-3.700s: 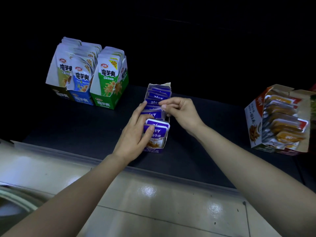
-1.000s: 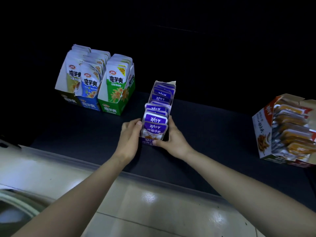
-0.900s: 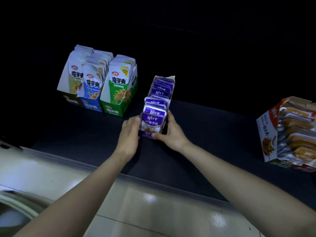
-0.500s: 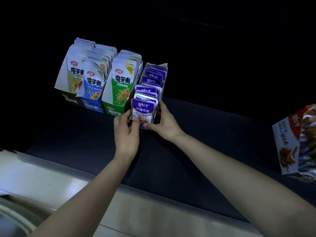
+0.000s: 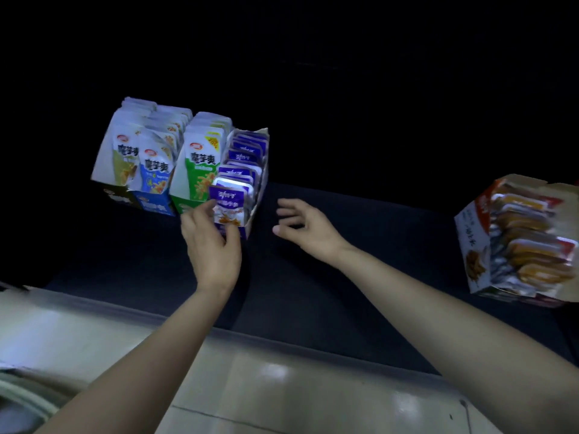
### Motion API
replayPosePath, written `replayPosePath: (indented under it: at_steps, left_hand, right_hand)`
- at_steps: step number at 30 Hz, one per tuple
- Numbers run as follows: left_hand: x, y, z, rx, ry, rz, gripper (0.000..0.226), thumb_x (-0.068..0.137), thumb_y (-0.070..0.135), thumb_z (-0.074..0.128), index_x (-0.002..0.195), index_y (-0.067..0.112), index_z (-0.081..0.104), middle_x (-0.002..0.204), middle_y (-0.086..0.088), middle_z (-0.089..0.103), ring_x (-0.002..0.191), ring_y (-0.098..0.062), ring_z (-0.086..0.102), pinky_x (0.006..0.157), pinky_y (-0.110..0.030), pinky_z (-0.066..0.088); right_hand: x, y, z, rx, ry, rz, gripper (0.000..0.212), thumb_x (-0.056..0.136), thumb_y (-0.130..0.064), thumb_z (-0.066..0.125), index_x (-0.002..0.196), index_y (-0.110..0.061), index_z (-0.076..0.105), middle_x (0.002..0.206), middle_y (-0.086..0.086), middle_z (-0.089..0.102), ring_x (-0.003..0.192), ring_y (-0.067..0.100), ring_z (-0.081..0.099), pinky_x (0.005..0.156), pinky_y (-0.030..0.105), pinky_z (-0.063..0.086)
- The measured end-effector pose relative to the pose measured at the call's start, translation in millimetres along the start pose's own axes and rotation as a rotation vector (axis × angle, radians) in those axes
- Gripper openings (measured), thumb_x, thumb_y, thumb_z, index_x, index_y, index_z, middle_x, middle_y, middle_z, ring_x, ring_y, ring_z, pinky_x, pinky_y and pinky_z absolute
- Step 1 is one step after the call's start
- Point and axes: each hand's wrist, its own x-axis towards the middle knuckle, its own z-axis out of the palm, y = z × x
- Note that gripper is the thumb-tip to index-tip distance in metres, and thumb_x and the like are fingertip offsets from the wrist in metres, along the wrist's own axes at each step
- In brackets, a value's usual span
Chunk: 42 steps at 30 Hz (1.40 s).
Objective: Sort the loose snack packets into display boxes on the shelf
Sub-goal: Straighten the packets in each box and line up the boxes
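**Head view.** The purple display box stands on the dark shelf, left of centre. Its long side runs from near to far, and its left wall touches the green display box. A row of purple snack packets stands upright inside it, faces toward the camera. The left hand grips the near end of the purple display box. Its thumb lies across the near face, and its fingertips curl against the left edge of the foremost packet. The right hand is released, with fingers spread and slightly bent. It is apart from the box on its right side and holds nothing; whether it touches the shelf cannot be told. Further left stand a blue display box and a box of pale packets. A red-and-white display box of orange packets sits well apart at the right edge. Pale floor tiles lie nearest the camera.
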Motion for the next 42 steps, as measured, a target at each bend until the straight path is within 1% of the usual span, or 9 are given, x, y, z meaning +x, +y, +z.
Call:
replayPosePath:
  at_steps: [4, 8, 16, 20, 24, 29, 37, 40, 42]
  left_hand:
    - [-14, 49, 27, -0.083, -0.122, 0.182, 0.030, 0.083, 0.008, 0.049, 0.111, 0.010, 0.060, 0.108, -0.006, 0.049, 0.099, -0.027, 0.053, 0.092, -0.043, 0.045]
    - [-42, 110, 77, -0.104, -0.484, 0.377, 0.026, 0.089, 0.006, 0.052, 0.104, 0.023, 0.065, 0.099, 0.010, 0.050, 0.094, -0.014, 0.053, 0.088, -0.033, 0.047]
    - [-134, 205, 186, -0.061, -1.032, 0.372, 0.044, 0.101, 0.022, 0.046, 0.145, 0.019, 0.039, 0.147, -0.004, 0.041, 0.131, -0.021, 0.045, 0.107, -0.035, 0.039]
    - [-149, 222, 225, -0.063, -1.057, 0.142, 0.047, 0.104, 0.023, 0.041, 0.150, 0.016, 0.031, 0.147, -0.007, 0.045, 0.130, -0.024, 0.047, 0.098, -0.025, 0.036]
    - [-151, 218, 253, -0.114, -1.033, -0.010, 0.043, 0.102, 0.029, 0.048, 0.142, 0.014, 0.045, 0.136, -0.011, 0.055, 0.116, -0.027, 0.058, 0.096, -0.046, 0.051]
    - [-153, 207, 262, -0.134, -1.001, -0.032, 0.029, 0.097, 0.013, 0.058, 0.126, 0.008, 0.061, 0.107, -0.006, 0.067, 0.091, -0.023, 0.068, 0.081, -0.042, 0.059]
    - [-146, 191, 257, -0.023, -0.876, 0.087, 0.015, 0.087, 0.001, 0.060, 0.078, 0.001, 0.072, 0.076, -0.010, 0.072, 0.067, -0.022, 0.071, 0.062, -0.042, 0.061]
    - [-136, 171, 235, 0.008, -0.852, 0.107, 0.013, 0.085, 0.004, 0.063, 0.075, 0.002, 0.072, 0.072, -0.008, 0.071, 0.066, -0.022, 0.070, 0.061, -0.042, 0.060]
    - [-126, 155, 212, 0.017, -0.830, 0.106, 0.011, 0.085, 0.005, 0.066, 0.077, 0.003, 0.073, 0.071, -0.007, 0.072, 0.064, -0.021, 0.071, 0.060, -0.041, 0.061]
  right_hand:
    - [-75, -6, -65, -0.035, 0.037, -0.008, 0.033, 0.093, -0.017, 0.064, 0.126, -0.021, 0.060, 0.114, -0.002, 0.068, 0.100, 0.010, 0.066, 0.091, 0.024, 0.053]
    - [-155, 8, -141, -0.081, 0.233, -0.006, 0.019, 0.096, -0.007, 0.058, 0.106, -0.020, 0.066, 0.096, 0.003, 0.074, 0.085, 0.012, 0.070, 0.079, 0.021, 0.053]
    - [-256, 82, -229, -0.075, 0.889, 0.157, 0.024, 0.091, -0.001, 0.055, 0.104, -0.020, 0.053, 0.100, 0.001, 0.058, 0.085, 0.002, 0.055, 0.072, 0.021, 0.046]
    - [-252, 94, -240, -0.065, 0.653, 0.260, 0.055, 0.093, -0.009, 0.056, 0.140, -0.027, 0.033, 0.131, -0.010, 0.046, 0.117, 0.003, 0.051, 0.092, 0.023, 0.046]
    - [-239, 95, -246, -0.044, 0.499, 0.232, 0.061, 0.094, -0.005, 0.057, 0.131, -0.039, 0.023, 0.103, -0.026, 0.046, 0.071, -0.024, 0.051, 0.069, 0.004, 0.042]
    - [-228, 104, -247, -0.065, 0.493, 0.261, 0.080, 0.092, -0.008, 0.062, 0.153, -0.025, 0.013, 0.108, -0.022, 0.055, 0.094, -0.006, 0.056, 0.077, 0.004, 0.044]
    - [-218, 108, -234, -0.118, 0.572, 0.171, 0.055, 0.083, -0.005, 0.070, 0.110, -0.042, 0.040, 0.113, -0.005, 0.061, 0.107, 0.004, 0.058, 0.093, 0.022, 0.048]
    - [-215, 99, -215, -0.114, 0.512, 0.118, 0.056, 0.084, -0.006, 0.071, 0.111, -0.042, 0.038, 0.107, -0.020, 0.050, 0.100, -0.018, 0.049, 0.087, 0.005, 0.038]
    - [-208, 93, -196, -0.119, 0.423, 0.111, 0.065, 0.087, -0.014, 0.071, 0.125, -0.044, 0.027, 0.115, -0.013, 0.041, 0.110, -0.012, 0.040, 0.091, 0.002, 0.030]
